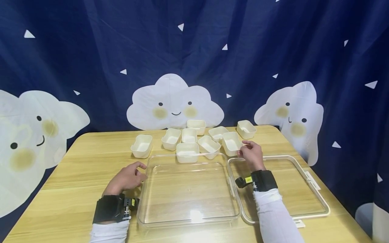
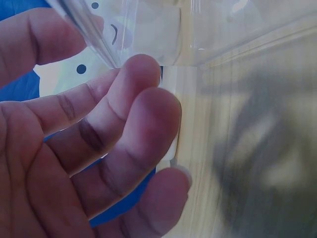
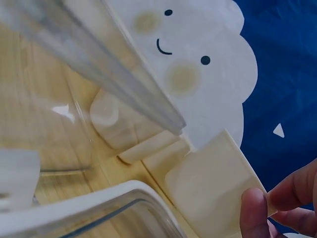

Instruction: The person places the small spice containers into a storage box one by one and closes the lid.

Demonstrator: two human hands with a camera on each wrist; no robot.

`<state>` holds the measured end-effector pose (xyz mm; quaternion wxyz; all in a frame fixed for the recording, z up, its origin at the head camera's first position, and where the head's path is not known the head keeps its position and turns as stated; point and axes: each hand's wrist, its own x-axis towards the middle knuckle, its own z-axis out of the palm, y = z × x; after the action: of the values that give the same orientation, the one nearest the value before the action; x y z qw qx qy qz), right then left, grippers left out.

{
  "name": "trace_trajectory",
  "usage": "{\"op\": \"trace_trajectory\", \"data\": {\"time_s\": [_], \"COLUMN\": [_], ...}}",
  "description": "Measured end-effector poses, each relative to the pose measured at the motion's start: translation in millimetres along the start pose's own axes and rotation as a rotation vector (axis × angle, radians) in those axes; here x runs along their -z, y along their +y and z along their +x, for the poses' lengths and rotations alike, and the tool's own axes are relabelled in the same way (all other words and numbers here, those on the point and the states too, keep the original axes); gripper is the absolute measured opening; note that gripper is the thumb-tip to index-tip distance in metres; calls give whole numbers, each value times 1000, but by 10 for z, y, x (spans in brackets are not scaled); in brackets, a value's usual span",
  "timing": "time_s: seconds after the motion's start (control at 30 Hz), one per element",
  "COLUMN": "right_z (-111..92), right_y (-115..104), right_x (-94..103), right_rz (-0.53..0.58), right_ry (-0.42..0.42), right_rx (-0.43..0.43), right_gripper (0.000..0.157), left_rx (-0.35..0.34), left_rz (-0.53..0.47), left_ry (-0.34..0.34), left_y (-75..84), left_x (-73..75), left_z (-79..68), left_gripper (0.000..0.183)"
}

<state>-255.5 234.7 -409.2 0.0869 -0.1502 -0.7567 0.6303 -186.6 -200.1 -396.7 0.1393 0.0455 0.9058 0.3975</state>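
A clear rectangular box lies on the table between the two hands. Beside its left wall is my left hand, fingers loosely bent; in the left wrist view, the hand has one fingertip showing through the clear plastic, and whether it touches the wall is unclear. With thumb and fingers, my right hand pinches the right rim of a small cream container. The right wrist view shows this container between thumb and fingers.
Several more cream containers, such as one at the left and one at the back right, stand behind the box. A clear lid with a white rim lies right of the box, under the right forearm. A blue curtain hangs behind the wooden table.
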Motion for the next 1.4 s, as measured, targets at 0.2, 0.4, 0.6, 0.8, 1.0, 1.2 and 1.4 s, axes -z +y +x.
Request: {"op": "trace_trajectory", "data": {"time_s": [0.2,0.4,0.6,0.8,1.0,1.2,1.4], "right_z": [-59,-100,-124,-110,-98,-100,-105], "right_y": [-5,-32,-59,-81,-67,-48,-18], "right_x": [7,-11,-23,-29,-25,-12,8], "right_rz": [31,29,39,87,70,55,10], "right_ry": [-3,-7,-25,-36,-43,-50,-34], "right_rx": [9,11,-10,-9,-13,-12,-11], "right_gripper": [43,41,36,30,24,17,14], "left_rx": [-14,-19,-34,-25,-19,-24,-43], "left_rz": [3,19,41,37,40,31,34], "left_ry": [-9,-12,-12,-19,-12,-16,-18], "left_y": [6,2,-16,-4,-3,1,9], "left_x": [0,10,14,4,1,11,10], "left_z": [8,-4,-5,6,23,7,2], "left_gripper": [40,41,40,39,39,39,38]}}
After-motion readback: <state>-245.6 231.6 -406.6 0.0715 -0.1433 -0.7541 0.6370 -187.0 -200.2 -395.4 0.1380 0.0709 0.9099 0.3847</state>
